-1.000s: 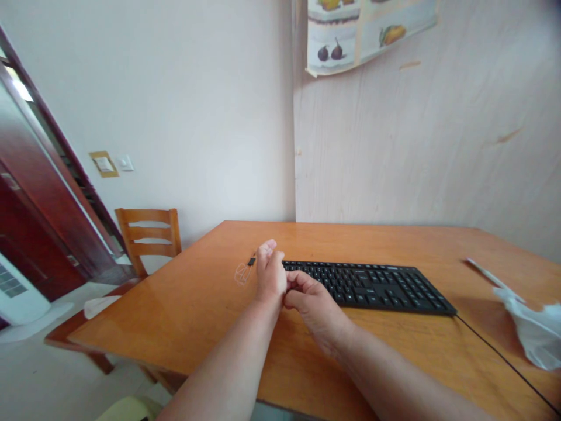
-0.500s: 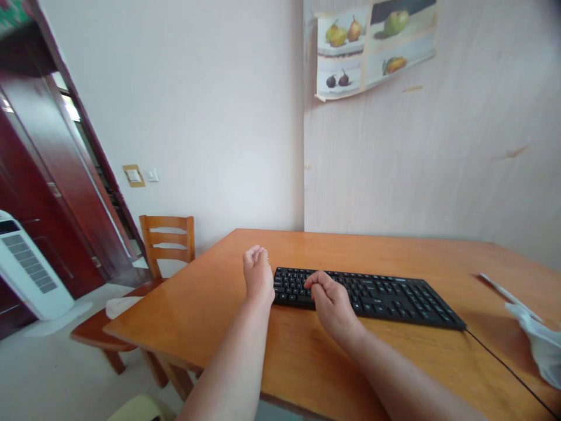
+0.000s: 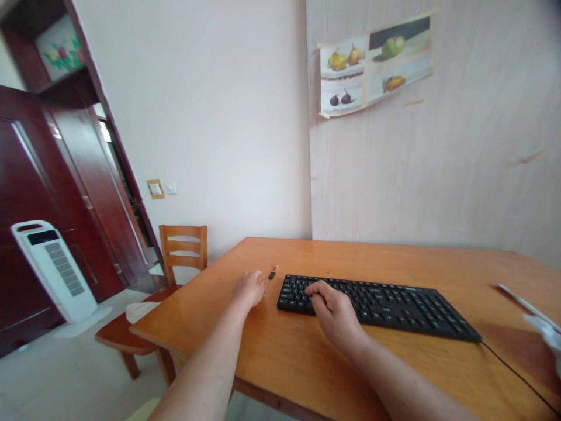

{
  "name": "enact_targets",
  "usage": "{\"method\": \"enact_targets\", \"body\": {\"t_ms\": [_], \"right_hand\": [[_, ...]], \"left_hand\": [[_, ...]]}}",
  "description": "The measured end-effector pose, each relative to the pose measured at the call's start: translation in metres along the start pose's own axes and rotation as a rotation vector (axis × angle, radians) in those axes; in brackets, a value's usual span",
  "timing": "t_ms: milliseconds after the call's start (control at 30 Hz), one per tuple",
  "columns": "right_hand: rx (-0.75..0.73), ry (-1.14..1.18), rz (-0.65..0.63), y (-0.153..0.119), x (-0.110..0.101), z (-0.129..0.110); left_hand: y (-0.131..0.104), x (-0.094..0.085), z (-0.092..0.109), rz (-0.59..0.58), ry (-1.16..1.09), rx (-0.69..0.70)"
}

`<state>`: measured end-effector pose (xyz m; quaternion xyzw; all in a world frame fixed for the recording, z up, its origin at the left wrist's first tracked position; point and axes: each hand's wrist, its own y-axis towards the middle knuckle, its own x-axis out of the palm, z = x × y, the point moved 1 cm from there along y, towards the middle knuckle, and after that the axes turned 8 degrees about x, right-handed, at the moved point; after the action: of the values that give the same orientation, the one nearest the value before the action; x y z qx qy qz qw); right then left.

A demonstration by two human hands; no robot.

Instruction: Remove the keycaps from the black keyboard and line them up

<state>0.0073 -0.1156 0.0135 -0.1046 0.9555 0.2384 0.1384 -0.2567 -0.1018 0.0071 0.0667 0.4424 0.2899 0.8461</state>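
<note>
A black keyboard (image 3: 381,304) lies on the wooden table (image 3: 280,351), its cable running off to the lower right. Left of the keyboard, my left hand (image 3: 249,289) is low over the table, fingers bent around or against a thin, clear or wiry item. A small black piece (image 3: 272,275) of that item shows just beyond the fingertips. Over the keyboard's left part is my right hand (image 3: 329,301), its fingers curled in; whether anything small is inside them cannot be seen.
A wooden chair (image 3: 184,245) stands at the table's left side. At the right edge lie a white stick-like item (image 3: 526,304) and crumpled clear plastic (image 3: 543,330). A white upright appliance (image 3: 56,272) is on the floor at far left.
My left hand has moved left and down, away from the keyboard's edge, and the small black piece now shows. My right hand stays over the keyboard. The view has shifted left.
</note>
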Motion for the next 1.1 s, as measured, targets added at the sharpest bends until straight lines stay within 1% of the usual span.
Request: {"method": "enact_targets", "body": {"t_ms": [100,233,367,467,533,600,667,700,800,867,933,1000,1033,1100], "right_hand": [[-0.005,-0.014,-0.01,0.0,0.0,0.001],[-0.008,-0.003,-0.002,0.001,-0.002,0.001],[0.006,0.029,0.007,0.002,-0.003,0.0],[0.002,0.035,0.014,0.002,-0.002,-0.001],[-0.008,0.023,0.014,0.002,-0.001,-0.001],[-0.015,0.024,0.009,0.002,0.0,0.0],[-0.009,0.062,0.003,0.002,0.002,-0.001],[0.006,0.097,-0.001,0.002,0.002,-0.001],[0.08,0.232,-0.049,0.002,0.004,-0.004],[0.125,0.329,-0.107,0.002,0.005,-0.007],[0.149,0.428,-0.166,0.003,0.006,-0.01],[0.165,0.527,-0.197,0.006,0.004,-0.013],[0.173,0.567,-0.193,0.007,0.003,-0.014],[0.193,0.621,-0.144,0.011,0.001,-0.014]], "left_hand": [[-0.006,0.001,-0.007,-0.036,0.104,0.032],[-0.008,0.0,-0.009,-0.032,0.169,0.049],[-0.008,-0.009,-0.009,-0.016,0.129,0.024],[-0.011,-0.016,-0.001,-0.002,0.049,0.027],[-0.017,-0.018,0.011,-0.005,-0.017,0.045],[-0.025,-0.02,0.027,-0.019,-0.113,0.073],[-0.034,-0.021,0.047,-0.031,-0.399,0.092],[-0.038,-0.02,0.057,-0.05,-0.491,0.111],[-0.05,-0.018,0.088,-0.105,-0.616,0.197],[-0.055,-0.012,0.106,-0.142,-0.649,0.231],[-0.058,-0.003,0.121,-0.164,-0.688,0.228],[-0.06,0.008,0.131,-0.159,-0.753,0.204],[-0.06,0.014,0.135,-0.16,-0.788,0.192],[-0.062,0.025,0.14,-0.174,-0.86,0.176]]}}
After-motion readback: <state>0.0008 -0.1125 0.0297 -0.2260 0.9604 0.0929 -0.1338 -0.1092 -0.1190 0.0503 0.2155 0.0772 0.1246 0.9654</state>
